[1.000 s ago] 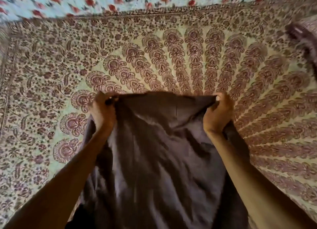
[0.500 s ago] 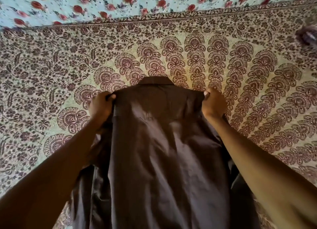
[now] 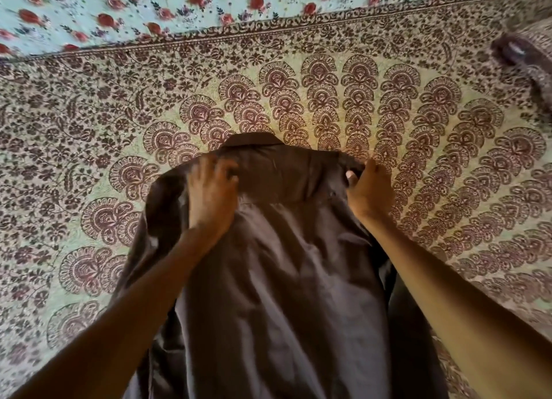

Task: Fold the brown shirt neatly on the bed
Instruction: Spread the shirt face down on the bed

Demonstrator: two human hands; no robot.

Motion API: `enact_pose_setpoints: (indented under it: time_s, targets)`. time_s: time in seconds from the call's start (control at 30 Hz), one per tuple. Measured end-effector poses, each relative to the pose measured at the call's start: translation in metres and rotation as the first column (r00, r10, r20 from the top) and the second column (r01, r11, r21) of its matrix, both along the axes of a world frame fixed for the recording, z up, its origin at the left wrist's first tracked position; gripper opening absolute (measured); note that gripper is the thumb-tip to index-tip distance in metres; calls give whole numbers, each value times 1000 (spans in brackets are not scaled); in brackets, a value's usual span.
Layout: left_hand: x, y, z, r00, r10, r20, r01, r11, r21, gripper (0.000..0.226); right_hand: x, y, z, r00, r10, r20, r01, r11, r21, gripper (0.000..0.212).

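While the brown shirt [image 3: 277, 279] is lying back-up on the bed cover [image 3: 89, 135], collar [image 3: 252, 140] beyond both hands | left hand [image 3: 210, 198] is resting flat, fingers spread, on the near shoulder | right hand [image 3: 369, 194] is pinching the other shoulder seam | risk: uneven tugging is likely skewing the yoke, bunching fabric under the left palm

— What covers the bed?
— A printed bedspread [image 3: 388, 106], cream with dark maroon fan shapes spreading outward and a leafy border along its far edge.
— And beyond that edge?
— A pale blue sheet [image 3: 149, 7] dotted with red roses.
— The far right?
— A blurred dark bundle [image 3: 525, 55], perhaps folded cloth; too smeared to tell.
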State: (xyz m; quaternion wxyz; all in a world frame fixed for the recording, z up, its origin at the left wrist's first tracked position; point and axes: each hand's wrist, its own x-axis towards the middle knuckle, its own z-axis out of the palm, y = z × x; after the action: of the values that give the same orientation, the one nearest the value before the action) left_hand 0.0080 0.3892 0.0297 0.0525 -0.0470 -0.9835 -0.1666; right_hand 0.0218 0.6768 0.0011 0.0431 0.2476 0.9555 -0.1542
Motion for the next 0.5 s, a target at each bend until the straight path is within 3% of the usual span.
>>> enact_pose_setpoints:
  time_s: [0.07,0.13,0.27,0.5]
  targets:
    - [17,37,-3,964,-259,65,258,966,29,32,15,10,-2,1000,5,9,-5,1000,-22,41]
    - [29,67,-13,920,-336,201,349,937,-28,47,21,23,-3,1000,0,27,2,997,-74,34]
    - [28,95,-33,896,-219,386,266,961,-71,72,12,53,3,998,-30,-62,17,981,-192,20]
    - [13,102,-39,868,-129,479,200,975,-100,91,-27,80,8,1000,13,1,-13,996,-91,20]
